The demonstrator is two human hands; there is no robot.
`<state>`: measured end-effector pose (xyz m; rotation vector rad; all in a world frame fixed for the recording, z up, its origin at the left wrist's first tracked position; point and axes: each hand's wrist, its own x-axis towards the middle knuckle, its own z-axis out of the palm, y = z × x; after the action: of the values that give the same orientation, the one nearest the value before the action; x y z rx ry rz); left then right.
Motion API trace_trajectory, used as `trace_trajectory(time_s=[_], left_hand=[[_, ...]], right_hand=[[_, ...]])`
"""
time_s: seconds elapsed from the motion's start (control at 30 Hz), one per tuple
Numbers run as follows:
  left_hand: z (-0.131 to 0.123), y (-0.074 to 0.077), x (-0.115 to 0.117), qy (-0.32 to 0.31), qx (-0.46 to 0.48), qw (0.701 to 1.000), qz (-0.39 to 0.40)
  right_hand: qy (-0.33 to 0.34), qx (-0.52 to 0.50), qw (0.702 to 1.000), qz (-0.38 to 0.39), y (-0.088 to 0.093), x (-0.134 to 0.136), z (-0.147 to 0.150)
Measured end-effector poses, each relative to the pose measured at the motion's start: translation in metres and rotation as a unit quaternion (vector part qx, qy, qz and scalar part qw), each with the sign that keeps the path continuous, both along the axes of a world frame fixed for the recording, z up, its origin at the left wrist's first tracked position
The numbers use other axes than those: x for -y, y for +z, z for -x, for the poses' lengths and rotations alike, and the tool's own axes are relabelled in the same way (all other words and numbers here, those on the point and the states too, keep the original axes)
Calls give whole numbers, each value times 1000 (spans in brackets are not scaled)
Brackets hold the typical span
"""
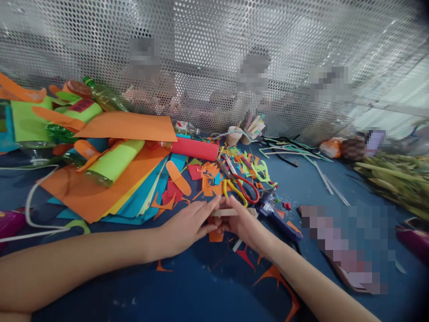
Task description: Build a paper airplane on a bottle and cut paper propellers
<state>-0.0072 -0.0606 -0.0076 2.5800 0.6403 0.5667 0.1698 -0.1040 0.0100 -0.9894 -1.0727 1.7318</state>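
Both my hands meet above the front of the blue table. Between them lies a pale flat stick (pixel 228 213), roughly level, its right end showing past my right hand. The fingers of my left hand (pixel 187 223) close on its left end. My right hand (pixel 246 223) grips the same stick from the other side, with some fingertips hidden behind it. Just beyond the hands are scissors with yellow handles (pixel 236 192) and scissors with red handles (pixel 248 188). A dark blue glue gun (pixel 279 219) rests right of my right hand, and orange paper scraps (pixel 216 235) lie below.
Coloured paper sheets (pixel 134 208) and paper-wrapped bottles (pixel 115 163) crowd the left. Cups of sticks (pixel 251 132) stand by the perforated metal screen (pixel 201 53), with people behind it. On the right are a phone (pixel 338 250), thin strips (pixel 323 176) and dry leaves (pixel 395 179).
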Motion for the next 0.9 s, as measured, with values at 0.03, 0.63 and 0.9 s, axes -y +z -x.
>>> trace_trajectory(time_s=[0.03,0.63,0.9], left_hand=[[-1,-1,0,9,-3,1000,-12],[-2,7,-4,19,-58,998,8],[5,12,1,57,-35,993,-102]], right_hand=[[-20,22,999,-14,-3,-1,2],[-101,104,987,-64,-3,4,5],[-250,154,951,-91,-2,-5,-7]])
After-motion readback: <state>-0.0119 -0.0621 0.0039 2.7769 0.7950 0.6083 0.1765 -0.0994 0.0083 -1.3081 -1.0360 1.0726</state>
